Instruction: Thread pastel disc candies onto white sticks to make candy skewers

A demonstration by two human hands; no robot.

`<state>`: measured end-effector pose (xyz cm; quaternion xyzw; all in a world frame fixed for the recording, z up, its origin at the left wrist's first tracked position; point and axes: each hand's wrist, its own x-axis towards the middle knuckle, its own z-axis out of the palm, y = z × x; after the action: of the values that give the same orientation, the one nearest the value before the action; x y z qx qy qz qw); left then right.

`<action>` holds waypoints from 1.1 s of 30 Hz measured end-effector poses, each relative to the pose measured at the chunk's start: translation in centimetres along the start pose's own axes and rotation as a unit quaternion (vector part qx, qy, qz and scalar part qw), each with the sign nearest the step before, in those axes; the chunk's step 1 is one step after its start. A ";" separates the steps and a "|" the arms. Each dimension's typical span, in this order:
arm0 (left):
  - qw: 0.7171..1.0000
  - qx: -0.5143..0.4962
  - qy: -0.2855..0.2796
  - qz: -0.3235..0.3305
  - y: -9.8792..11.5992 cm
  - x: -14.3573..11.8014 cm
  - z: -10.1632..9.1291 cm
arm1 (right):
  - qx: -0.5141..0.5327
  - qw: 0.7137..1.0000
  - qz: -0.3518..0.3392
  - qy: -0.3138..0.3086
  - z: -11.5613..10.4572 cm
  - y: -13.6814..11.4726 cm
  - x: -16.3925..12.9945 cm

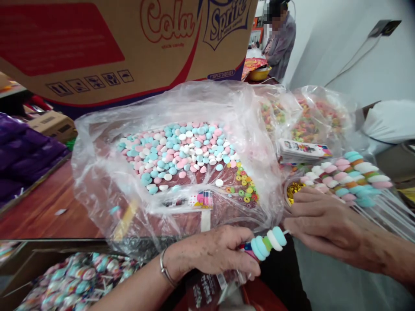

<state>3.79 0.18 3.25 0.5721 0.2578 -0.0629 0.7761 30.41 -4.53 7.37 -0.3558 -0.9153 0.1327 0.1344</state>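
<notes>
In the head view, my left hand, with a bracelet at the wrist, is closed at the lower middle. Its thumb and fingers pinch a clear printed plastic wrapper, which hangs below. A marshmallow-like candy skewer of blue, white and green pieces sticks out of that grip to the right. My right hand is closed at the skewer's far end, with the thin white stick running to its fingertips. Just beyond its knuckles lie gold twist ties in a round holder. Part of the right fingers is hidden.
An open plastic bag holds pastel candies and small rings. Finished-looking skewers lie at right beside a card stack. Wrapped candies fill a lower-left box. A large carton stands behind; a person works farther back.
</notes>
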 end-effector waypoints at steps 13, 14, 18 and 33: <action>0.985 0.119 0.088 0.084 0.2 -0.2 1.2 | 0.038 0.996 0.059 -0.050 -0.5 0.3 0.5; 0.983 0.133 0.088 0.090 0.1 -0.1 1.2 | 0.051 0.995 0.063 -0.063 -0.3 0.2 0.6; 0.985 0.124 0.085 0.079 -0.7 0.7 1.7 | 0.098 0.987 0.078 -0.096 0.6 -0.1 1.1; 1.000 -0.023 0.022 0.000 -0.2 1.3 0.9 | -0.001 1.000 0.001 -0.031 -0.2 0.6 2.1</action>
<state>5.16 -0.50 2.60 0.5557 0.2764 -0.0445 0.7828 29.36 -2.61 7.63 -0.3523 -0.9189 0.1429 0.1050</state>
